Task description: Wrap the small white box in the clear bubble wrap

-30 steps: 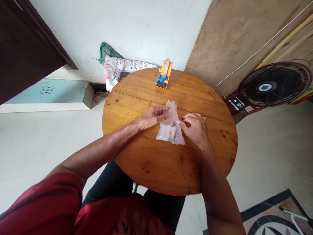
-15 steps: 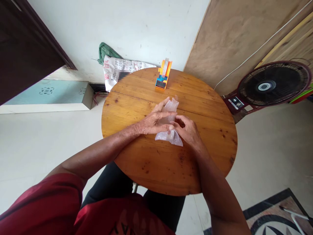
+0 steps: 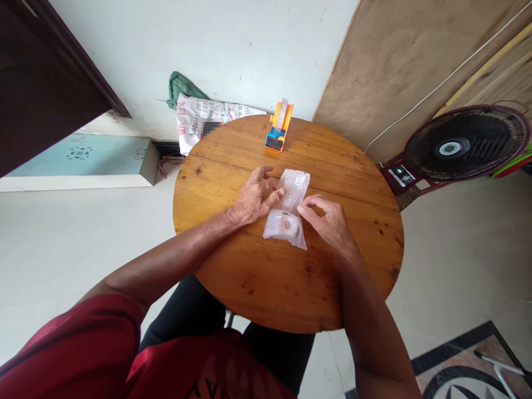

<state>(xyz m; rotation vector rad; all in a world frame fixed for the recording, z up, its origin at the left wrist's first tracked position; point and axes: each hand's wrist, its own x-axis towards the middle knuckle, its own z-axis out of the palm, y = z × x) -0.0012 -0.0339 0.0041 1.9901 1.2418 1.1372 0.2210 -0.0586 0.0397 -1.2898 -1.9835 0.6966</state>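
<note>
Head view: the bubble wrap [image 3: 296,185] lies flat near the centre of the round table [image 3: 245,260], its long side running roughly from 12 to 6 o'clock. Towards its 6 o'clock end, something pale with a reddish patch shows through the film; what it is cannot be made out. Wrap this light could skid or crease if one hand pulled harder than the other, and a sharp tug at the edge might tear it. Were the 6 o'clock end lifted, the contents might shift.

For grip, the left hand [image 3: 254,198] sits at 9 to 10 o'clock of the wrap, thumb and fingers well apart, the thumb resting on the film rather than clamping it. At 3 o'clock, the right hand [image 3: 330,220] seems to pinch the wrap's edge, thumb and forefinger together at the tips. A tape dispenser [image 3: 280,126] stands at the table's 12 o'clock, well apart from both hands.
</note>
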